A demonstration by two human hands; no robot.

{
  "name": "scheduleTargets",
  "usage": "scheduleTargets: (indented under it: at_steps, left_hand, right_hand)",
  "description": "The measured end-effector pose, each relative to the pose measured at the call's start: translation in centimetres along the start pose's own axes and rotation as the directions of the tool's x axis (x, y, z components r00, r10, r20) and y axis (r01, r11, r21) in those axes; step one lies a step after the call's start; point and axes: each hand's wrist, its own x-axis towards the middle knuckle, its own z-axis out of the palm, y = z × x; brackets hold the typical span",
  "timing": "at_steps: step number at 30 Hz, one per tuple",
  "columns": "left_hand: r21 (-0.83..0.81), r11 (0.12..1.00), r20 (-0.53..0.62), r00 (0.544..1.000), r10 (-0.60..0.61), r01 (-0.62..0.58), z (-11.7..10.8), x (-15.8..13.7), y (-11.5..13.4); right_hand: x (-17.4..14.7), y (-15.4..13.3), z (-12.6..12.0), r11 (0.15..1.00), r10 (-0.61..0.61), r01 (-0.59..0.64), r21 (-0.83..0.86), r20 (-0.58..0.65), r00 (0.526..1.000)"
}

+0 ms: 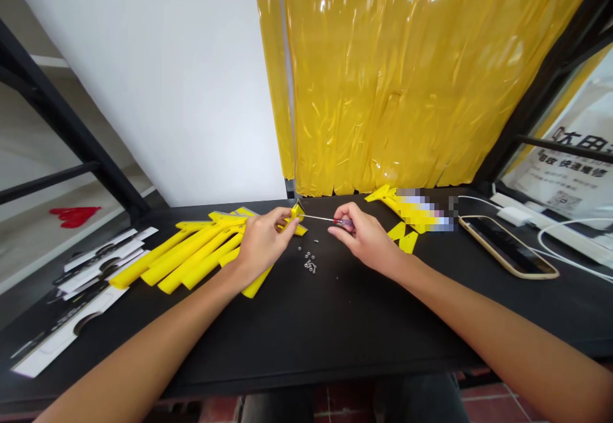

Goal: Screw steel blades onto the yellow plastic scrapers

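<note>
My left hand (265, 239) pinches a yellow piece with a dark edge (297, 209) between thumb and fingers. My right hand (366, 236) is closed on a screwdriver (318, 218) with a thin metal shaft and a purplish handle with a red collar. The shaft points left, and its tip is at the yellow piece; whether it sits in a screw is too small to tell. Below, between the hands, several small screws and nuts (310, 264) lie on the black table. Several long yellow handles (191, 257) lie fanned out beside and under my left hand.
White printed cards (71, 330) lie at the left on the black table (297, 340). Yellow flat pieces (408, 241) and a yellow pack (407, 209) are beyond my right hand. A phone (507, 247), white cables and a power strip (550, 225) lie at right. Yellow film (383, 91) hangs behind.
</note>
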Motion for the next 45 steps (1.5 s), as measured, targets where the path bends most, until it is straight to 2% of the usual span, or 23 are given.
scheduleTargets:
  at_steps: [3,5,8,10,15,21,26,29,33,38,45]
  left_hand:
    - [0.011,1.000,0.006,1.000,0.005,-0.006,0.10,-0.01,0.23]
    - [0.036,0.999,0.017,0.999,0.031,-0.032,0.18,-0.09,0.46]
    - [0.094,0.993,0.028,0.997,0.071,-0.073,0.23,-0.20,0.72]
    - [0.127,0.988,0.033,0.996,0.088,-0.092,0.20,-0.25,0.77]
    - [0.168,0.980,0.049,0.994,0.100,-0.107,0.14,-0.35,0.73]
    - [0.128,0.990,0.053,0.997,0.056,-0.062,0.22,-0.57,0.87]
    - [0.189,0.959,0.027,0.977,0.211,-0.212,0.27,-0.60,0.50]
    - [0.268,0.921,0.041,0.958,0.282,-0.283,0.30,-0.51,0.14]
    - [0.302,0.903,0.046,0.950,0.308,-0.307,0.33,-0.53,0.02]
    - [0.285,0.910,0.032,0.952,0.303,-0.300,0.34,-0.64,0.16]
    - [0.280,0.910,0.042,0.951,0.308,-0.307,0.41,-0.79,0.34]
  right_hand:
    - [-0.07,0.34,0.09,1.000,0.004,-0.005,-0.015,-0.033,0.999]
    - [-0.11,0.36,0.06,0.995,0.017,-0.022,-0.102,-0.048,0.999]
    - [-0.15,0.06,-0.02,0.959,0.054,-0.048,-0.278,0.016,0.998]
    - [-0.19,-0.26,0.00,0.951,0.076,-0.056,-0.303,0.055,0.996]
    - [-0.31,-0.44,0.24,0.987,0.090,-0.079,-0.142,0.070,0.994]
    - [-0.59,0.36,0.66,0.987,0.004,0.014,-0.159,0.111,0.994]
    - [-0.52,0.04,0.47,0.992,0.110,-0.105,-0.074,0.064,0.992]
    - [-0.29,0.14,0.31,0.994,0.100,-0.095,-0.060,0.075,0.992]
    - [-0.15,0.39,0.50,0.999,0.012,-0.006,-0.042,0.153,0.988]
    - [-0.15,-0.03,0.45,0.991,0.131,-0.133,0.023,0.071,0.989]
    - [0.10,0.05,0.02,0.996,0.042,-0.051,0.069,0.119,0.992]
